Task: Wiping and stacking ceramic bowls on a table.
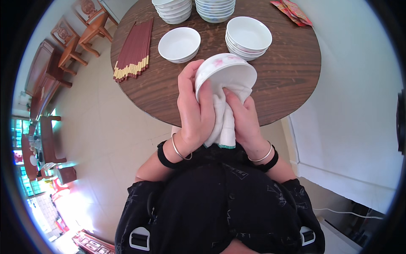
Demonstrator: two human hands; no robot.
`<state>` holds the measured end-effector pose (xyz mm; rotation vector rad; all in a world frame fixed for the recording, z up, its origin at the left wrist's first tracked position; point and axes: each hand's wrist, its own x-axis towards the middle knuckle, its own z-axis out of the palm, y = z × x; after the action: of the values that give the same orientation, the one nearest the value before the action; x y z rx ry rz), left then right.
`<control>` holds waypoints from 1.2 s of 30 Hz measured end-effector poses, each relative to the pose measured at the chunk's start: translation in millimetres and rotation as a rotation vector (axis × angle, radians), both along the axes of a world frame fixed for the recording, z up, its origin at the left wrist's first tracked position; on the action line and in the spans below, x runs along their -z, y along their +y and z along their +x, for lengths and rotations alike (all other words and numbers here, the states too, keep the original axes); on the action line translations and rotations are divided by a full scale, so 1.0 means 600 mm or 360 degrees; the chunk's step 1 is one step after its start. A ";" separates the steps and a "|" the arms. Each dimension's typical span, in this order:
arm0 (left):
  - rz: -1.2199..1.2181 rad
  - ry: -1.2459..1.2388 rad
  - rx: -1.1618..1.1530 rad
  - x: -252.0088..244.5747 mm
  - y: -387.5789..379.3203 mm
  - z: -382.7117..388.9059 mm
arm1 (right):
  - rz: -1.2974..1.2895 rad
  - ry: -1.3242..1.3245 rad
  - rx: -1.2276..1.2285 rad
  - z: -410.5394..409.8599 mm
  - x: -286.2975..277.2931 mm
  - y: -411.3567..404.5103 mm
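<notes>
My left hand (195, 104) grips a white bowl with pink flowers (219, 63) by its left side, thumb inside the rim. The bowl is tilted, its opening towards me. With my right hand (244, 117) I hold a white cloth (226, 127) with a green stitched edge, pressed into the bowl; the fingertips are partly hidden by cloth and bowl. Just beyond stands a short stack of white bowls (249, 33). Left of that stack, a white bowl (179, 43) sits upright on the round wood-grain table (279, 85), apparently with another beneath it.
Two taller bowl stacks (173, 12) (215, 11) stand at the table's far side. Dark red chopsticks (134, 44) with yellow ends lie at the left. Red packets (291, 12) lie near the far right edge. Wooden chairs (68, 44) stand beyond the left; a white wall (349, 104) borders the right.
</notes>
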<state>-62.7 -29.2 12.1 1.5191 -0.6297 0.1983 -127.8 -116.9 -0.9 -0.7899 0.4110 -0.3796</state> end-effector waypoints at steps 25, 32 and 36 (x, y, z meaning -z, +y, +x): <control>0.0479 -0.0222 -0.0094 0.006 0.016 0.056 | -0.1401 0.0072 0.0085 -0.019 0.031 -0.016; -0.0050 0.0685 0.0311 0.021 0.009 0.050 | -0.1630 -0.0153 0.0225 -0.026 0.031 -0.018; -0.0127 0.0975 0.0632 0.029 0.014 0.040 | -0.1244 -0.0153 0.0246 -0.019 0.013 -0.055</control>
<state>-38.5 -20.7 -5.1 1.2554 -0.4064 -0.5236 -139.2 -149.9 -8.8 -1.4961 0.2246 -0.7393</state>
